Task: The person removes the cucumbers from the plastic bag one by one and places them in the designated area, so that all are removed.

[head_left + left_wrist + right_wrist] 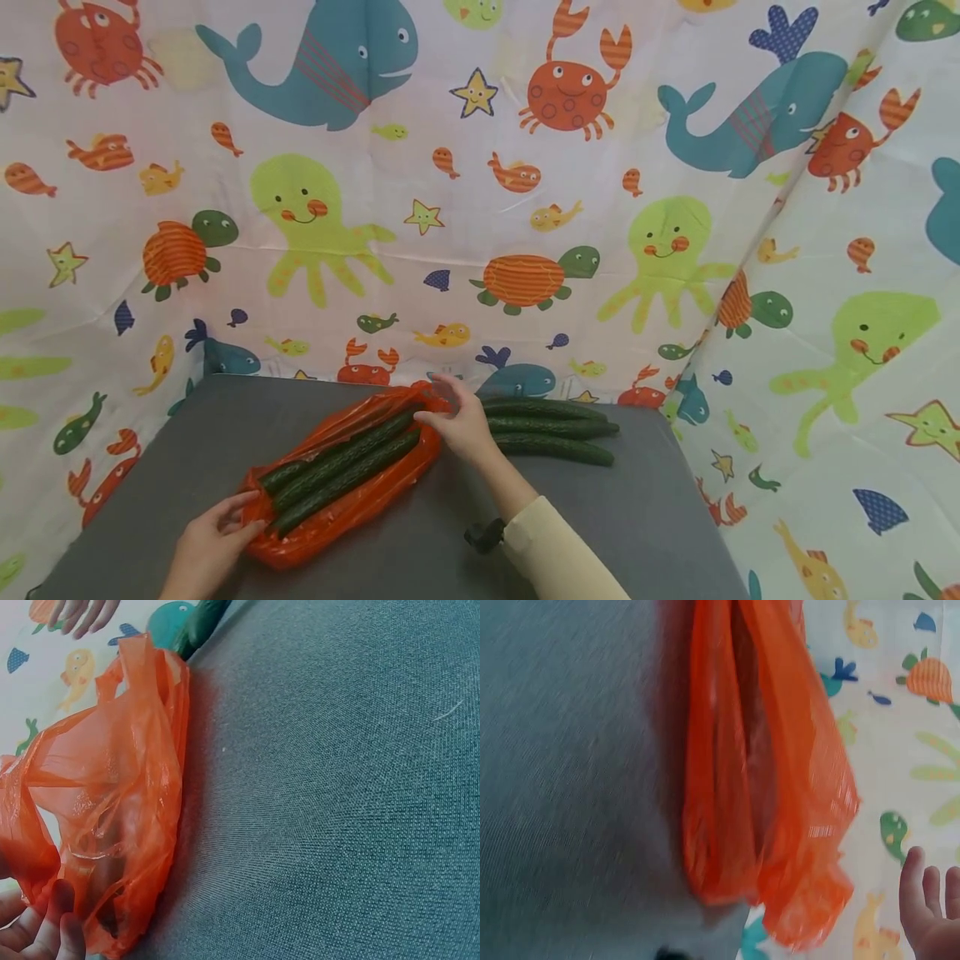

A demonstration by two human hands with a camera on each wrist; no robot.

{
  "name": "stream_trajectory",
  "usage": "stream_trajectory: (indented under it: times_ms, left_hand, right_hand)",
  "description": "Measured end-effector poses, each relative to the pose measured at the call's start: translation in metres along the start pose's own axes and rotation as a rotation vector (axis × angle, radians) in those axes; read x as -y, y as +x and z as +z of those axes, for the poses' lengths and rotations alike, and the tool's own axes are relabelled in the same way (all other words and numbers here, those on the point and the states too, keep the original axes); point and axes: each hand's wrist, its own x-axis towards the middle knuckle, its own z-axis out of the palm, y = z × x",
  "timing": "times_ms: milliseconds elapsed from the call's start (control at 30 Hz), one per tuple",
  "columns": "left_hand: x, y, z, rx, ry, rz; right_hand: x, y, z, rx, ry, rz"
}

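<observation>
An orange plastic bag (360, 518) lies slantwise on the grey table, its opening facing up. Three dark green cucumbers (339, 468) rest side by side inside it. At the bag's near left end my left hand (212, 537) pinches the film; the left wrist view shows thumb and fingers (45, 926) on either side of the plastic. Over the far right end is my right hand (463, 423), fingers spread. In the right wrist view those fingers (913, 889) stand apart from the bag (806, 757), holding nothing. More cucumbers (553, 428) lie together right of the bag, partly behind my right hand.
The grey table (630, 525) ends at a white curtain (465, 350) printed with sea animals, which rises behind and along both sides. A dark strap piece (483, 536) shows at my right wrist, beside the cream sleeve (555, 546).
</observation>
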Motion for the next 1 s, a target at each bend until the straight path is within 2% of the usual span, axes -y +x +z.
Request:
stream_trajectory:
  times_ms: [267, 433, 633, 900, 1000]
  left_hand:
    - [0.002, 0.001, 0.0, 0.003, 0.022, 0.009]
    - [0.002, 0.003, 0.002, -0.004, 0.015, 0.001]
    - [0.002, 0.003, 0.003, -0.009, 0.005, -0.009]
    - [0.002, 0.002, 0.004, 0.004, -0.001, 0.008]
    - [0.002, 0.002, 0.004, 0.011, -0.001, 0.008]
  right_hand:
    - [0.0, 0.001, 0.037, 0.054, -0.031, -0.02]
    - [-0.014, 0.0, 0.05, 0.126, -0.079, 0.046]
    - [-0.04, -0.004, 0.056, 0.157, -0.138, 0.141]
    - [-0.059, -0.009, 0.067, 0.195, -0.333, 0.189]
    - [-0.063, -0.01, 0.071, 0.213, -0.41, 0.179]
